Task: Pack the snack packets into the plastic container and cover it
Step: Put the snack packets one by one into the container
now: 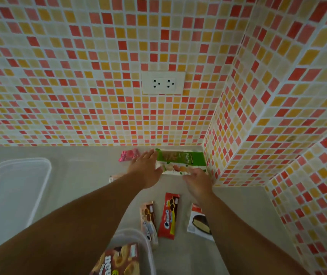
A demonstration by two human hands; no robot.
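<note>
While both arms reach toward the far right corner of the grey counter (83, 155), the long green and white snack packet (180, 160) lies there against the tiled wall, its right end just beside the jutting tiled column. The left hand (145, 168) touches the packet's left end with fingers fairly straight and close together, laid along its edge; the right hand (197, 181) touches its near edge, fingers curled at the packet, though whether they pinch it I cannot tell. A small pink wrapped packet (128, 154) lies just left of the left hand, near the wall. Nearer on the counter, between the forearms, lie a pale pink cookie packet (148, 219) and a red cookie packet (168, 215), side by side, with a white packet showing a chocolate-coated cake (198, 221) partly under the right forearm. At the near edge sits the clear plastic container (148, 255), holding a brown biscuit box (119, 261). A clear rectangular plastic lid (39, 187) rests well apart at the counter's left side. On the mosaic wall of red, orange and cream tiles (79, 56) sits a white double socket (163, 82).
</note>
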